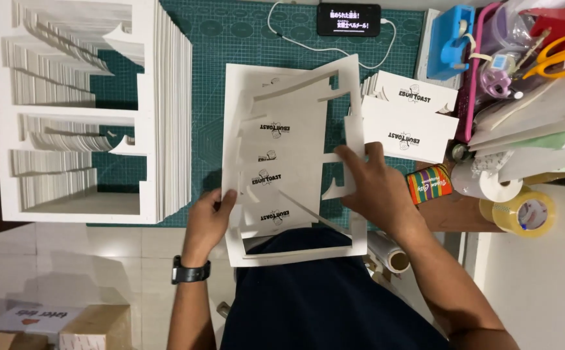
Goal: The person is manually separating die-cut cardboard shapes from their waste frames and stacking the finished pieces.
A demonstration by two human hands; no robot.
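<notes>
From the head camera I see my left hand (208, 217), with a black wristwatch (190, 271) on its wrist, gripping the lower left edge of a white die-cut card sheet (282, 155), thumb on top and fingers curled under it. My right hand (373, 185) lies on the sheet's right side, fingers pressed together and flat on the cut-out frame near a curved tab. The sheet sits over the near edge of the green cutting mat (230, 32) on the counter and overhangs my lap; small black printed logos run down its middle in a column. To the left stands a tall stack of punched-out white frames (159, 116), its hollows showing the mat beneath. Just right of the sheet lie two small piles of white printed cards (412, 120), each with a black logo. Beyond them are a rainbow-striped little box (428, 183), a roll of white tape (490, 185), a roll of clear yellowish packing tape (525, 212), a blue tape dispenser (451, 39) and orange-handled scissors (558, 55). A dark phone (348, 19) with a lit screen rests at the mat's far edge, on a white cable.
</notes>
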